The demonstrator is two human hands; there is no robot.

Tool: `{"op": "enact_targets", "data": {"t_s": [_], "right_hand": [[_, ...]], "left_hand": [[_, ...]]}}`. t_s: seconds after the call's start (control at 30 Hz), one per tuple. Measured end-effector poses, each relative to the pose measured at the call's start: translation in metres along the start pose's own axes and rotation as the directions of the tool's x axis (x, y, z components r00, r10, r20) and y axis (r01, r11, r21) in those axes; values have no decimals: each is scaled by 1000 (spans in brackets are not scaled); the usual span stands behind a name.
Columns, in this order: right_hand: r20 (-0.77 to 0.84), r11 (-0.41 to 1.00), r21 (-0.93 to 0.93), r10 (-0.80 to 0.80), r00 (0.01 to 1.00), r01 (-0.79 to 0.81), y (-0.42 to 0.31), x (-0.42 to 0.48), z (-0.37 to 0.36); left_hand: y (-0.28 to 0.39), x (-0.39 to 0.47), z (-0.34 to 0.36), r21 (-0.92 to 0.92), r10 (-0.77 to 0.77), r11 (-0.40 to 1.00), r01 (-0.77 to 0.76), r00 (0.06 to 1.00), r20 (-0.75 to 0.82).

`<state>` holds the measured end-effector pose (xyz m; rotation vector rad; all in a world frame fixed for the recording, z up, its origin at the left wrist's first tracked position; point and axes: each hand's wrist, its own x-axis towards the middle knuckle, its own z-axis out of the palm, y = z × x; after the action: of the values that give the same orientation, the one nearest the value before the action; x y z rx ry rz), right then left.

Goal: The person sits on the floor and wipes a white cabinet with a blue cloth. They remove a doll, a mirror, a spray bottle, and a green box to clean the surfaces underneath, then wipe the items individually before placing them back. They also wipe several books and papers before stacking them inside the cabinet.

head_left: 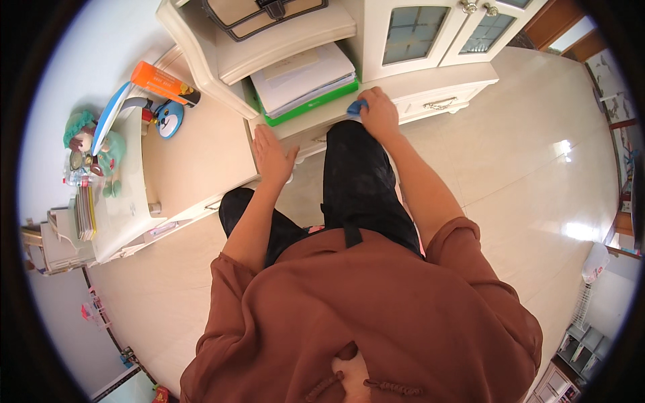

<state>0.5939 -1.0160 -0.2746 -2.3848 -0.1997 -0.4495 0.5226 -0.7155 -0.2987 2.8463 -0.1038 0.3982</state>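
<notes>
My right hand [379, 113] grips a small folded blue cloth [356, 107] at the front edge of the cream cabinet ledge [428, 76]. Close to that hand lies a green binder [322, 103], with a thick stack of white papers [305, 75] on top, inside the cabinet's lower compartment. My left hand [274, 155] holds nothing; its thumb stands apart from the fingers. Its fingertips are by the cabinet's left front corner, near the binder's left end. Whether they touch the wood, I cannot tell.
A drawer with a metal handle [440, 104] sits below the ledge. Above the papers, a beige bag [267, 12] rests on a shelf. To the left, a desk [201, 136] carries an orange canister [164, 83], a blue bear-faced item [169, 120] and a doll [108, 151].
</notes>
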Motion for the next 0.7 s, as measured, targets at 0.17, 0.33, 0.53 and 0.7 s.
{"op": "enact_targets", "data": {"t_s": [0.17, 0.33, 0.53, 0.7], "right_hand": [[-30, 947, -179, 267, 963, -268, 72, 38, -28], [-102, 904, -206, 361, 927, -374, 99, 59, -49], [-1, 921, -347, 190, 982, -178, 48, 38, -14], [52, 983, -163, 89, 995, -80, 37, 22, -12]], "left_hand": [[21, 8, -34, 271, -33, 960, -73, 929, 368], [15, 12, -25, 314, -69, 947, -72, 906, 417], [10, 8, -22, 329, -70, 942, -71, 915, 398], [8, 8, -16, 342, -51, 936, -87, 925, 377]]}}
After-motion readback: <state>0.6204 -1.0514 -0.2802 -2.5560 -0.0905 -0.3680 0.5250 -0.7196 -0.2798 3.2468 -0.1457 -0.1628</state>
